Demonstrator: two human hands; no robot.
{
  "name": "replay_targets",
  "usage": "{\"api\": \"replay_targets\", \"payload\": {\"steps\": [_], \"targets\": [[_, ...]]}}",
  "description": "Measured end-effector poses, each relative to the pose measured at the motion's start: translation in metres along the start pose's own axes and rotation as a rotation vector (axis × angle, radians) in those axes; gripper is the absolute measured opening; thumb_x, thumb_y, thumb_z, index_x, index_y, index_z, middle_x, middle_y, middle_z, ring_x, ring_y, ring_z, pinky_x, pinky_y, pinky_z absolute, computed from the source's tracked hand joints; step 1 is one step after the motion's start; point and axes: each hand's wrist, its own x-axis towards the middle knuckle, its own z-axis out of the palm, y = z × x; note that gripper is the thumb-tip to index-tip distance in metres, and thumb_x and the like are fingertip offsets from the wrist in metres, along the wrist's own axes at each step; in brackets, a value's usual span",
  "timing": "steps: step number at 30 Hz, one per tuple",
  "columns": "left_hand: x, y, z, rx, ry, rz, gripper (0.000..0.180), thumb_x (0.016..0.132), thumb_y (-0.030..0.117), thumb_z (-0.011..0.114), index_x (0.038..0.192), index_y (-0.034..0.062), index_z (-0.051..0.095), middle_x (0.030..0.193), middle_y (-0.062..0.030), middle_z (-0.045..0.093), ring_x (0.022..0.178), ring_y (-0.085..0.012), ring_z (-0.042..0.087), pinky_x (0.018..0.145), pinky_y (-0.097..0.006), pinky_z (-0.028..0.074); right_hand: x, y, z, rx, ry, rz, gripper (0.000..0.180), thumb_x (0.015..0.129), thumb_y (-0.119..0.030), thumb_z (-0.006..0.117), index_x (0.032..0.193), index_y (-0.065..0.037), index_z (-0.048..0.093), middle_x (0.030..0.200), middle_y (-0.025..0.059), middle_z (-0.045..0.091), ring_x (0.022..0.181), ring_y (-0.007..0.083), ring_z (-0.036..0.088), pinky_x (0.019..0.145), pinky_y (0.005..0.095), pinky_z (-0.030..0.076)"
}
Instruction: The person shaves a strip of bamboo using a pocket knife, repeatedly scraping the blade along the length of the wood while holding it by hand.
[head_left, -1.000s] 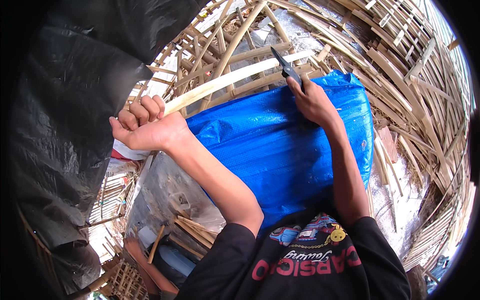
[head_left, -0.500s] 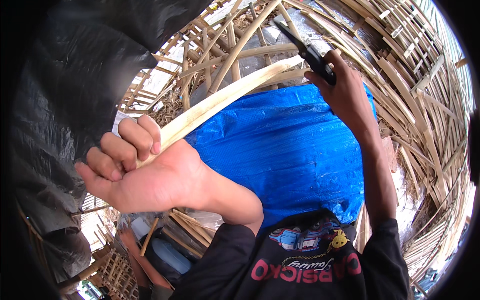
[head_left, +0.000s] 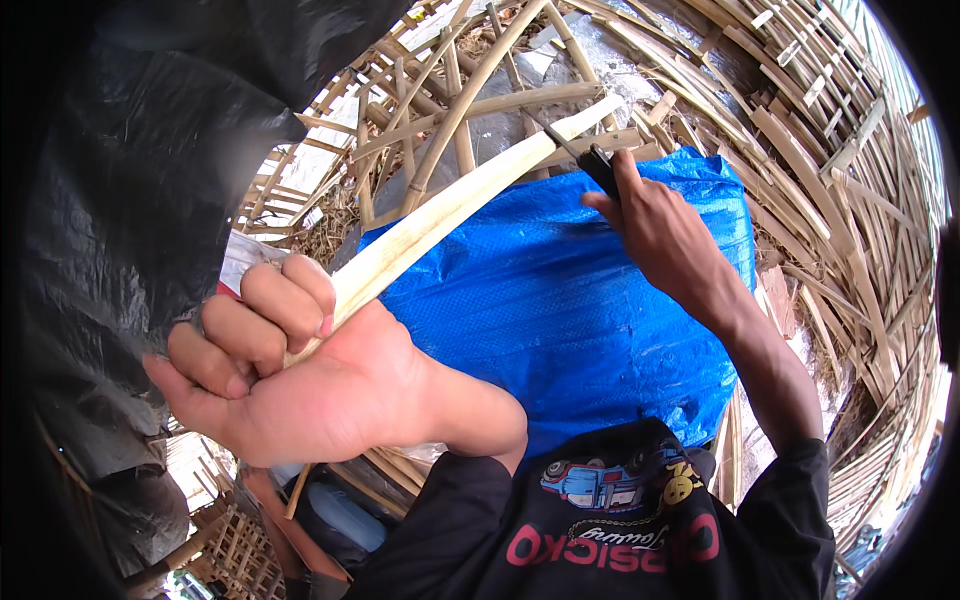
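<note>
Curled fingers of my left hand hold one end of a long pale bamboo strip, which slants up and away to the right. My right hand is closed round the black handle of a knife. Its dark blade points up and left and meets the strip near the far end; whether it cuts into the surface I cannot tell. Beneath both hands, a blue tarp is spread over my lap. Part of the knife's handle is hidden by my fingers.
Bamboo poles lie crossed beyond the tarp. Many split bamboo slats are stacked along the right. Black plastic sheeting hangs at the left. At the lower left, another person's arm shows beside woven bamboo.
My right hand has moved down and left, bringing the knife blade from beyond the strip's tip onto the strip. My left hand keeps its hold and has shifted slightly lower.
</note>
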Motion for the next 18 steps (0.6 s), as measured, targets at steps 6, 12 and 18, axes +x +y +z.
{"api": "replay_targets", "payload": {"steps": [6, 12, 18], "targets": [[-0.003, -0.003, 0.010, 0.071, 0.045, 0.007, 0.042, 0.105, 0.028, 0.031, 0.065, 0.0192, 0.025, 0.053, 0.0015, 0.018, 0.049, -0.0117, 0.015, 0.048, -0.028, 0.019, 0.008, 0.000, -0.002, 0.008, -0.014, 0.138, 0.040, 0.108, -0.038, 0.045, 0.097, 0.001, 0.046, 0.057, 0.0229, 0.059, 0.056, 0.0450, 0.063, 0.048, 0.0540, 0.048], [-0.002, -0.003, 0.015, 0.171, 0.161, 0.053, 0.041, 0.103, 0.027, 0.032, 0.064, 0.0191, 0.024, 0.053, 0.0020, 0.017, 0.048, -0.0114, 0.014, 0.048, -0.028, 0.018, -0.001, -0.021, -0.006, 0.027, -0.082, 0.156, 0.041, 0.108, -0.038, 0.046, 0.098, 0.002, 0.048, 0.058, 0.0232, 0.061, 0.058, 0.0453, 0.064, 0.048, 0.0545, 0.049], [-0.002, -0.014, 0.025, 0.262, 0.279, 0.075, 0.040, 0.102, 0.027, 0.033, 0.064, 0.0193, 0.024, 0.053, 0.0020, 0.017, 0.048, -0.0110, 0.013, 0.048, -0.028, 0.018, 0.009, 0.003, -0.010, 0.019, -0.019, 0.121, 0.035, 0.109, -0.033, 0.045, 0.100, 0.001, 0.047, 0.057, 0.0207, 0.058, 0.054, 0.0398, 0.062, 0.050, 0.0512, 0.045]]}}
